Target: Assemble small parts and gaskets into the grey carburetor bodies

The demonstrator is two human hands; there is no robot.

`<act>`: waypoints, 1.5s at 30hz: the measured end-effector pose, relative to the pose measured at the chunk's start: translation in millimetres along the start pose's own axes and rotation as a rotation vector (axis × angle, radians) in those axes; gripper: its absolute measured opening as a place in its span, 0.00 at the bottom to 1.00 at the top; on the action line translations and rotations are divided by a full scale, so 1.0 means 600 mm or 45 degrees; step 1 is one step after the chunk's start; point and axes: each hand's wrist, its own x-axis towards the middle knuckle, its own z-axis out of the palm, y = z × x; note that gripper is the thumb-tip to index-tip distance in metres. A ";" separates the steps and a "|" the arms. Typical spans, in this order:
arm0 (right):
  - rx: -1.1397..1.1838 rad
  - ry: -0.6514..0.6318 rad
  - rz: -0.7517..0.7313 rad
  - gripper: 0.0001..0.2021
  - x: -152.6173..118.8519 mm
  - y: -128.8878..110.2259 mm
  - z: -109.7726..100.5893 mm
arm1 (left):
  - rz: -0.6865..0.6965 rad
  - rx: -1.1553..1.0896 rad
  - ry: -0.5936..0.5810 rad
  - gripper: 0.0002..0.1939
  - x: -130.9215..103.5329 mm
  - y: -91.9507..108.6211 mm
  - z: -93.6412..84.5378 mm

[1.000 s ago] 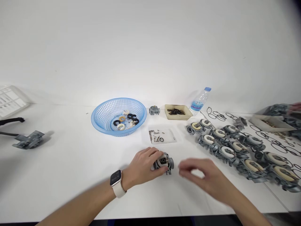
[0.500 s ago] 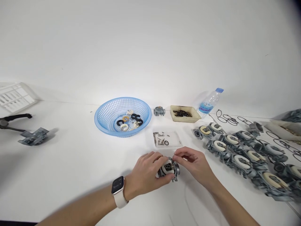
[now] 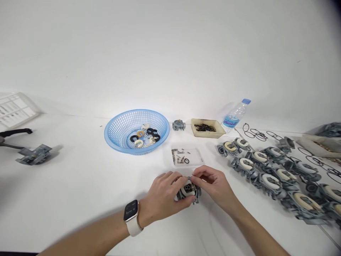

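A grey metal carburetor (image 3: pixel 189 193) with a white ring-shaped float lies on the table in front of me. My left hand (image 3: pixel 165 192), wearing a watch, is wrapped round its left side, thumb along the near edge and fingers over the far edge. At the carburetor's upper right, my right hand (image 3: pixel 212 181) has thumb and forefinger pinched together over the body. Whatever sits between those fingertips is too small to make out. Just beyond the hands is a clear flat tray (image 3: pixel 195 158) with small brass parts and a black O-ring.
A blue plastic basket (image 3: pixel 113 144) holds white, black and tan floats. Behind are another carburetor (image 3: pixel 178 124), a cream box (image 3: pixel 207 134) of dark rings and a water bottle (image 3: pixel 236 117). Several carburetors (image 3: pixel 270 181) crowd the right; a clamped metal part (image 3: pixel 34 155) is at left.
My right hand has shifted slightly left, its fingertips now closer over the carburetor's top. My left hand keeps its hold. The whole view has moved a little.
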 end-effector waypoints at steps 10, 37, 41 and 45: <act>-0.082 -0.151 -0.008 0.14 0.004 -0.005 -0.010 | -0.018 0.008 -0.006 0.15 0.000 0.001 0.000; -0.096 -0.440 -0.068 0.17 -0.002 0.003 -0.049 | -0.019 -0.022 -0.010 0.16 0.000 0.005 -0.006; -0.016 -0.448 -0.054 0.16 0.000 0.001 -0.049 | -0.014 -0.022 -0.011 0.16 -0.001 0.004 -0.005; 0.063 -0.369 0.018 0.09 0.003 -0.005 -0.043 | 0.009 -0.010 -0.014 0.16 -0.004 0.004 -0.006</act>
